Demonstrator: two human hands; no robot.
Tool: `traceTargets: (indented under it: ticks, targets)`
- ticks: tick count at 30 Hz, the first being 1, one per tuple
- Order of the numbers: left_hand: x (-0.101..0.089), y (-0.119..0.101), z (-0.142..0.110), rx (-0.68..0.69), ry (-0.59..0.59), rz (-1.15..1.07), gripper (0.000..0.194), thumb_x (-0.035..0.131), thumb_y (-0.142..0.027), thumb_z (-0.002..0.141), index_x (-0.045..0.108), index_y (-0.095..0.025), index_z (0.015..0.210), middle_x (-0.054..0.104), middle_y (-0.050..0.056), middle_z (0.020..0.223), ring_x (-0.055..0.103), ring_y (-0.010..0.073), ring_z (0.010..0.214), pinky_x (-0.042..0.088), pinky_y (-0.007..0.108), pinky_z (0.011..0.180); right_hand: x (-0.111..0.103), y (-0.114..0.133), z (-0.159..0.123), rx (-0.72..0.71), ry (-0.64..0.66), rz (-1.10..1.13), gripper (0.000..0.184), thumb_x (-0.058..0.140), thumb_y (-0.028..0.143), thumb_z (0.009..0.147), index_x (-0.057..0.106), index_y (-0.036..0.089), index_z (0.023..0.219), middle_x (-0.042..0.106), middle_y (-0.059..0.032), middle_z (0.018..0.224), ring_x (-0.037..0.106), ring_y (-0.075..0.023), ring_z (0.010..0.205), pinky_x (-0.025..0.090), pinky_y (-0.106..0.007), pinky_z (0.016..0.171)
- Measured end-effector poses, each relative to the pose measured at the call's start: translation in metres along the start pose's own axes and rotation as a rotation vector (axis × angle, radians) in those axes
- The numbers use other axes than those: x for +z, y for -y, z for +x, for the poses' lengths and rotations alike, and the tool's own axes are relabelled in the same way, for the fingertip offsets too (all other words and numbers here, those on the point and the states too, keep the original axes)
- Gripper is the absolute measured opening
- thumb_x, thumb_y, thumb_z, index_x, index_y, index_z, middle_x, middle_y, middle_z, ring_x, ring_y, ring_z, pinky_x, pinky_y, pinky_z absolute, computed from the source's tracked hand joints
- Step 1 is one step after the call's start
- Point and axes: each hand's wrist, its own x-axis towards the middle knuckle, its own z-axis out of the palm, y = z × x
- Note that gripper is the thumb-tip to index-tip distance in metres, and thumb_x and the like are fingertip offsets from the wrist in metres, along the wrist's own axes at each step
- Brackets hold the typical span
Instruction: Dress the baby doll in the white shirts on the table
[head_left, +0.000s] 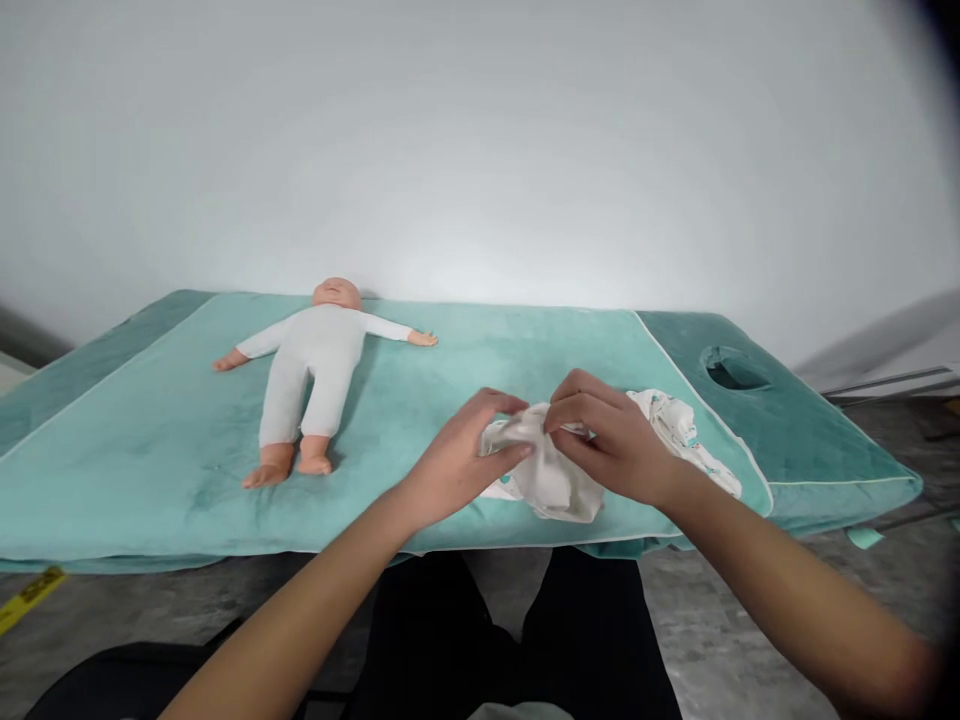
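Note:
A baby doll [311, 365] in a white bodysuit lies on its back at the left of a teal padded table [187, 470], arms spread. Near the table's front edge, right of centre, my left hand [457, 460] and my right hand [611, 440] both pinch a crumpled white cloth garment [555, 480] with small printed marks. The garment trails off to the right behind my right wrist. Both hands are closed on the fabric, fingers meeting at its top. The doll lies well apart from my hands, to their left.
A teal blanket [487, 350] with white piping covers most of the table. A face hole [731, 370] opens in the darker teal section at the right end. A white wall stands behind. Grey floor and yellow tape [30, 595] show below.

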Motion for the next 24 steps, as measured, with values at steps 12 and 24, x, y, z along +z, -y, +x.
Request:
traceTargets:
  ticks: [12,24]
  targets:
    - [-0.021,-0.03,0.02,0.077,-0.223,0.827,0.029,0.048,-0.005,0.083,0.062,-0.024,0.099,0.062,0.004,0.096,0.058,0.0196,0.077,0.036,0.032,0.058,-0.054,0.024,0.014,0.433,0.297,-0.937,0.014,0.049,0.02,0.087,0.061,0.019,0.079,0.062,-0.0048,0.066,0.052,-0.0188,0.067,0.021,-0.031,0.06]
    - [-0.069,-0.042,0.008,-0.103,-0.194,0.836,0.035,0.043,-0.006,0.083,0.06,-0.026,0.107,0.069,0.004,0.104,0.063,0.025,0.092,0.043,0.034,0.065,-0.063,0.034,-0.006,0.61,0.227,-0.998,0.028,0.038,0.023,0.093,0.067,0.021,0.096,0.069,-0.0084,0.096,0.058,-0.0186,0.069,0.02,-0.03,0.055]
